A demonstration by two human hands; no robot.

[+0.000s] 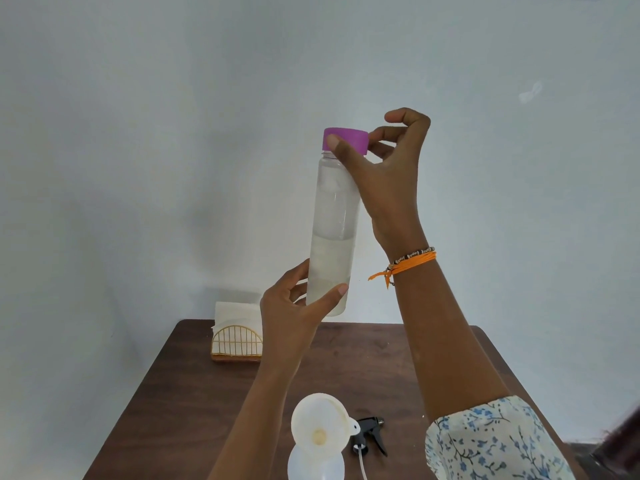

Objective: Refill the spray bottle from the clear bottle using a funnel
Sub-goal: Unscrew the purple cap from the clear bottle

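Note:
I hold a tall clear bottle upright in the air above the table; liquid fills roughly its lower third. My left hand grips the bottle near its base. My right hand pinches the purple cap between thumb and fingers. Near the bottom edge of the view, a white funnel sits in the neck of the translucent spray bottle. The black spray trigger head with its tube lies on the table just right of the funnel.
A brown wooden table stands against a pale wall. A napkin holder with white napkins sits at the table's far left corner.

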